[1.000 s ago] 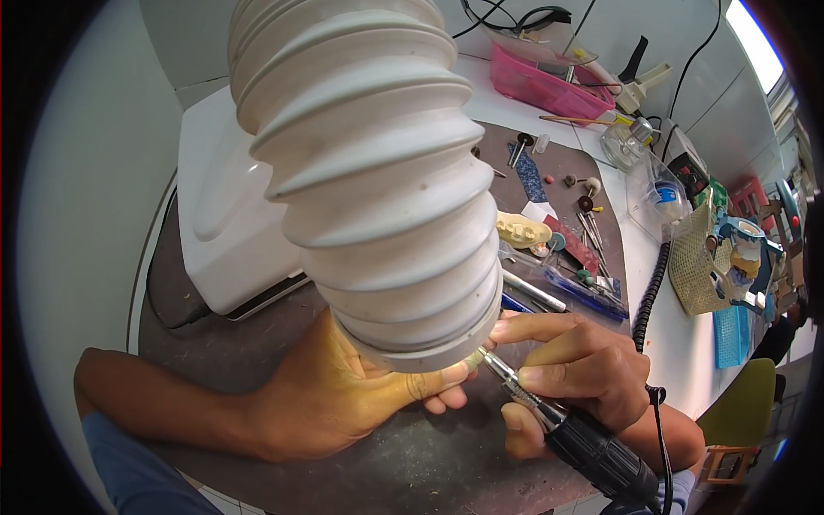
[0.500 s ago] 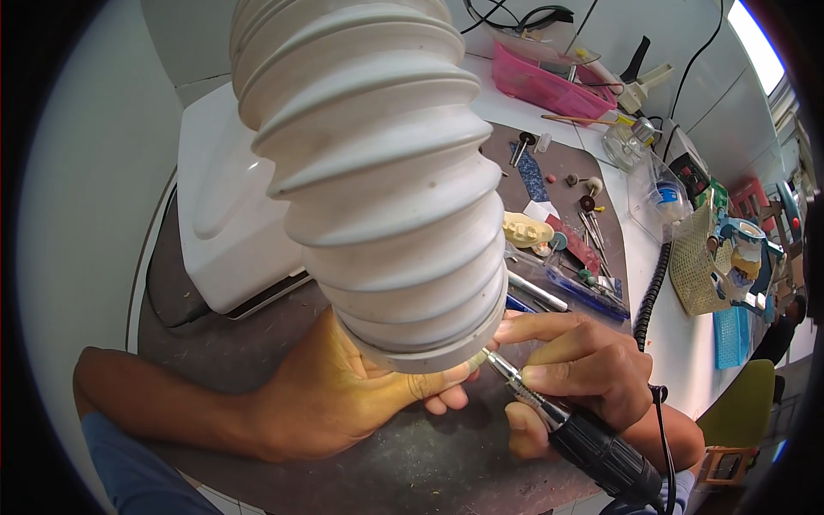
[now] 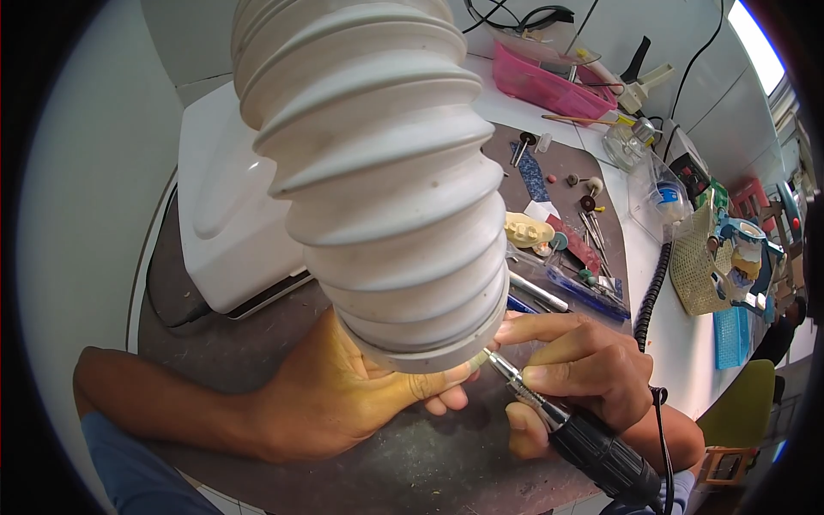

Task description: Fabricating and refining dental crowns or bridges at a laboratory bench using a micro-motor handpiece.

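A wide white ribbed suction hose point(image 3: 386, 180) hangs down over the middle of the dark bench mat and hides what lies under its mouth. My left hand point(image 3: 343, 399) reaches under the hose mouth, fingers curled around a small piece that is mostly hidden. My right hand point(image 3: 575, 373) grips a black rotary handpiece point(image 3: 592, 442) like a pen. Its metal tip point(image 3: 498, 365) points left at the fingertips of my left hand, right below the hose rim.
A white machine housing point(image 3: 223, 215) sits at the back left. Behind the hands lie a cream dental cast point(image 3: 528, 230), small burs and hand tools point(image 3: 584, 249). A pink tray point(image 3: 549, 81), a woven basket point(image 3: 695, 266) and a black coiled cord point(image 3: 652, 292) stand to the right.
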Demonstrator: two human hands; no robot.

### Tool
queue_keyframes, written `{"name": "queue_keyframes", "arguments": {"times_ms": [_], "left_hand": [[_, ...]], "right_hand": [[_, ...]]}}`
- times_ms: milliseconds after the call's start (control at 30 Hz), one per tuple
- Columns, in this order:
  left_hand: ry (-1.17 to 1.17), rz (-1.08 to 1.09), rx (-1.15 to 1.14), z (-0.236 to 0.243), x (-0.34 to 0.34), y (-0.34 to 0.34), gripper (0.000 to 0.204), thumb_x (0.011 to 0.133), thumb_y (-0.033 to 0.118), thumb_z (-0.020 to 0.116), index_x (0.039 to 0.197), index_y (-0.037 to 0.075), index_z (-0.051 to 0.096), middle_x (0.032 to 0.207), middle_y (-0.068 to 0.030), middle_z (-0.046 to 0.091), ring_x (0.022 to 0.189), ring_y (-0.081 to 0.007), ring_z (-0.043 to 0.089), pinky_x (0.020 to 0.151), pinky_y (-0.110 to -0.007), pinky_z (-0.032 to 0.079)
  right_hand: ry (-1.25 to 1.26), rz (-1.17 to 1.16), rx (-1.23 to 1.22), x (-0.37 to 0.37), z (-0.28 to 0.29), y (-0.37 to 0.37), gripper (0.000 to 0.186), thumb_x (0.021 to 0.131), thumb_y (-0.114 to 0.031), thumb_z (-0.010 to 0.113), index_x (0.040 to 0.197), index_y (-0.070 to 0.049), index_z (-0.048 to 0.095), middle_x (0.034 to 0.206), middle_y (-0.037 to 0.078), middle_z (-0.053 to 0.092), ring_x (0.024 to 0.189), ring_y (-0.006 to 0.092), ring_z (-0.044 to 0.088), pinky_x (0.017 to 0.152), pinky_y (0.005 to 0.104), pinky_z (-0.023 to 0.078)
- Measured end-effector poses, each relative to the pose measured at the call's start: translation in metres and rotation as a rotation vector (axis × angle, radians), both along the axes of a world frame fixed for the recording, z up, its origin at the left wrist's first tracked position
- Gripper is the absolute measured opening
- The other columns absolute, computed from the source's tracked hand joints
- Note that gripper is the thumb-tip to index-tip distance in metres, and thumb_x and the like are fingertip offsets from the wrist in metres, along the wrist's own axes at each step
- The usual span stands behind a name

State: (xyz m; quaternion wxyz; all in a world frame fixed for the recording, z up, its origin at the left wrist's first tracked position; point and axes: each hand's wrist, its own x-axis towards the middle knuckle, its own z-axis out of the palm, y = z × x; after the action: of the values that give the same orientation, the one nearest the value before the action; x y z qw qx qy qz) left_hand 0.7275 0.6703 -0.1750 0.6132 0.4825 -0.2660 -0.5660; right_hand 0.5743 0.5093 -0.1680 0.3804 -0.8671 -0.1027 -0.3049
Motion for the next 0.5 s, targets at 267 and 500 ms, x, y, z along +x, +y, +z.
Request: {"name": "queue_keyframes", "arguments": {"times_ms": [267, 500], "left_hand": [[0.0, 0.0, -0.012, -0.0018, 0.0001, 0.0008, 0.024, 0.091, 0.006, 0.064, 0.113, -0.003, 0.059, 0.094, -0.008, 0.068, 0.079, -0.0114, 0.064, 0.069, -0.026, 0.055], [-0.002, -0.002, 0.012, -0.0001, -0.0001, 0.0007, 0.023, 0.091, 0.009, 0.064, 0.111, -0.002, 0.059, 0.092, -0.0069, 0.067, 0.078, -0.0107, 0.064, 0.069, -0.025, 0.054]], "right_hand": [[-0.011, -0.005, -0.011, 0.001, -0.0003, 0.0006, 0.029, 0.071, -0.006, 0.081, 0.091, -0.002, 0.062, 0.077, 0.009, 0.063, 0.092, 0.033, 0.07, 0.07, 0.0347, 0.059], [0.0, -0.013, 0.007, 0.0004, -0.0008, 0.0002, 0.029, 0.071, -0.006, 0.082, 0.091, -0.002, 0.061, 0.078, 0.008, 0.064, 0.091, 0.0328, 0.07, 0.07, 0.0348, 0.058]]}}
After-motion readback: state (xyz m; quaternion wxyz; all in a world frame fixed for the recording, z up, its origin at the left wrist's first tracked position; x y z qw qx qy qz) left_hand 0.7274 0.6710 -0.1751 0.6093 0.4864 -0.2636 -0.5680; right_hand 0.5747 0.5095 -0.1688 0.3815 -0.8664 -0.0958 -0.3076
